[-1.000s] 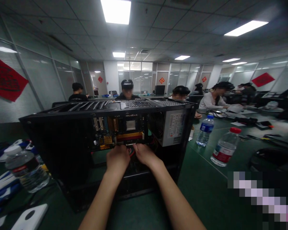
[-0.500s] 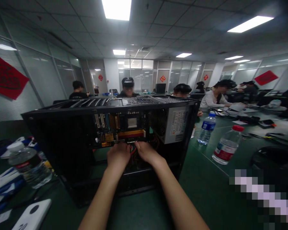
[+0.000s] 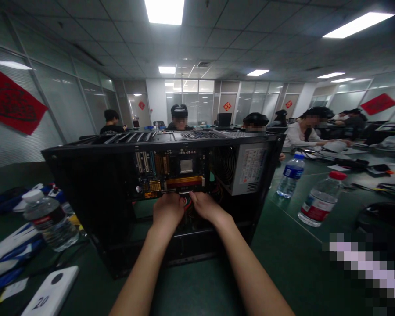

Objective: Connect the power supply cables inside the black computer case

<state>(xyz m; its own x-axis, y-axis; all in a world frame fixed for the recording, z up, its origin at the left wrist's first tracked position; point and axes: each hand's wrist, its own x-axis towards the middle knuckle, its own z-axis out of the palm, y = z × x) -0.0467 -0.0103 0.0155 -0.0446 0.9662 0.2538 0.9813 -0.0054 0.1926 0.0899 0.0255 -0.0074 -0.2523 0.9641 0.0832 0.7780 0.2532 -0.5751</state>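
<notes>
Inside the open side of the black computer case [image 3: 82, 184], both bare hands are at the lower edge of the motherboard [image 3: 174, 169], just below its memory slots [image 3: 186, 181]. The left hand [image 3: 168, 210] is curled with its back to the camera; the right hand [image 3: 206, 205] points in from the other side, its thumb and fingers at the end of a slim pale connector [image 3: 184, 192]. Red, green and dark wires [image 3: 187, 202] hang between the hands. The fingertips are mostly hidden, so I cannot tell whether either hand is clamped on the connector or only touching it. In the case's upper right corner sits the power supply unit [image 3: 250, 169], its fan [image 3: 225, 164] facing the motherboard. The case stands on a green table [image 3: 197, 285]. Left of the case is a white-capped water bottle [image 3: 51, 219]; nearer than the case, at left, lies a white plate marked 20 [image 3: 52, 292]. Right of the case stand a blue-capped bottle [image 3: 290, 177] and a red-capped bottle [image 3: 321, 202].
</notes>
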